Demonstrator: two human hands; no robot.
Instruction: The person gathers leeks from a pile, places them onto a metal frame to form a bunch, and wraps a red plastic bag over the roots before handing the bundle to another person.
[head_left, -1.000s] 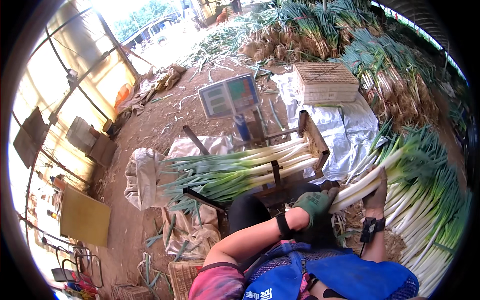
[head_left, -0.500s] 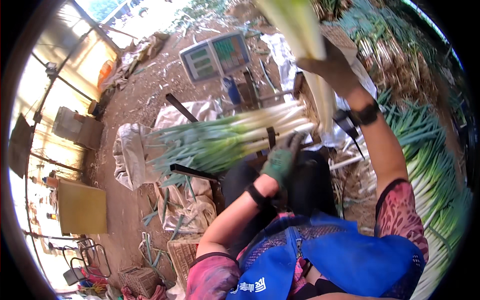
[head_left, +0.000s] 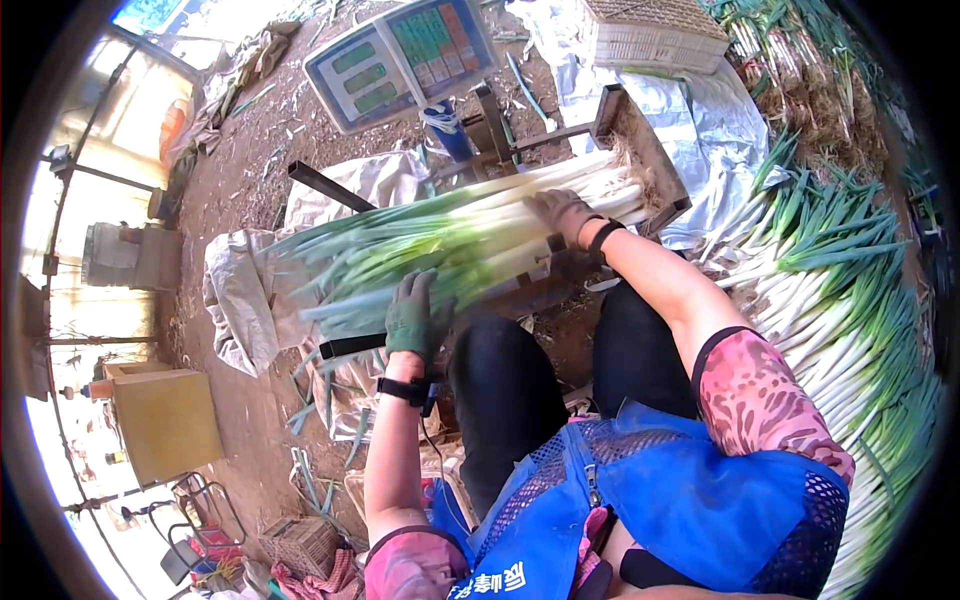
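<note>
A bundle of large green onions (head_left: 480, 215) lies lengthwise across a metal frame in front of me, white root ends to the right and green leaves to the left. My left hand (head_left: 415, 318), in a green glove, rests with fingers stretched out at the near edge of the leaves, which are partly blurred. Laid over the white stalks is my right hand (head_left: 567, 215), also gloved, its fingers extended on top of them. Metal uprights (head_left: 328, 187) and an end plate (head_left: 668, 205) by the roots border the bundle.
Behind the frame stands a scale display (head_left: 400, 62), with a blue object (head_left: 447, 132) below it. More green onions (head_left: 830, 320) are heaped along my right. A woven crate (head_left: 655, 35) sits on white sheeting at the back. To the left are cloth sacking (head_left: 240, 300) and a yellow box (head_left: 168, 425).
My right hand has come down from the upper right, where it held a thick onion stalk, onto the bundle. My left hand has moved left from the stalks to the leaves. The view has shifted.
</note>
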